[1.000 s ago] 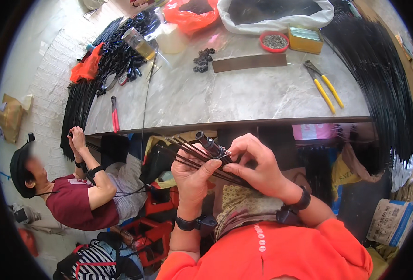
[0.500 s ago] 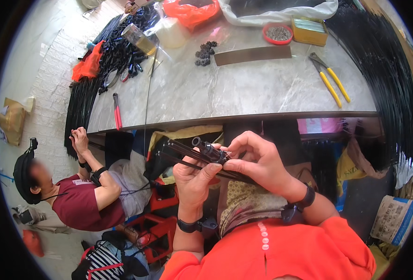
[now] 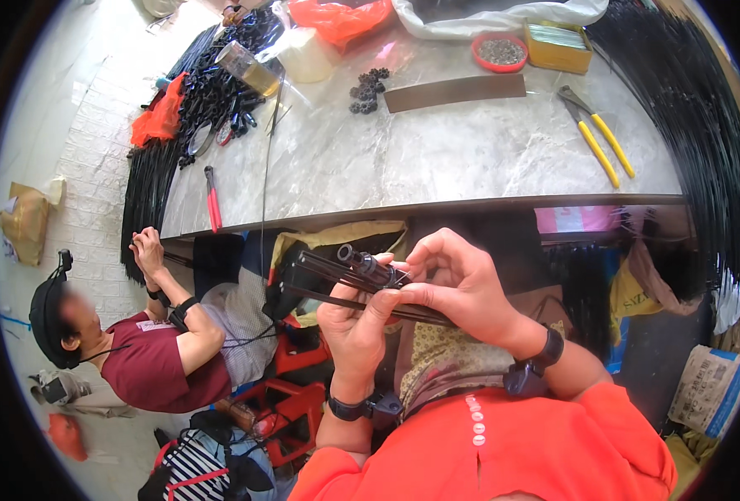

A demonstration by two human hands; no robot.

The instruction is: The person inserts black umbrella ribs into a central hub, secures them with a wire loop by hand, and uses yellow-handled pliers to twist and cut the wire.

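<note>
My left hand [image 3: 355,327] grips a bundle of thin black rods [image 3: 324,274] from below, in front of my chest and below the table edge. My right hand [image 3: 460,284] pinches the same bundle from the right, fingertips at a small black cylindrical hub [image 3: 363,261] that sits at the head of the rods. The rods fan out to the left past both hands. Both wrists wear black bands.
A grey marble table [image 3: 437,159] carries yellow-handled pliers [image 3: 597,138], a brown strip [image 3: 455,92], small black parts [image 3: 367,88], a red dish [image 3: 500,52] and red-handled pliers [image 3: 212,199]. Long black rods [image 3: 696,117] hang at the right. A seated person [image 3: 149,351] works at the left.
Both hands and the rod bundle have shifted slightly down and right in view. The right fingers have closed further around the hub. The person at the left keeps working.
</note>
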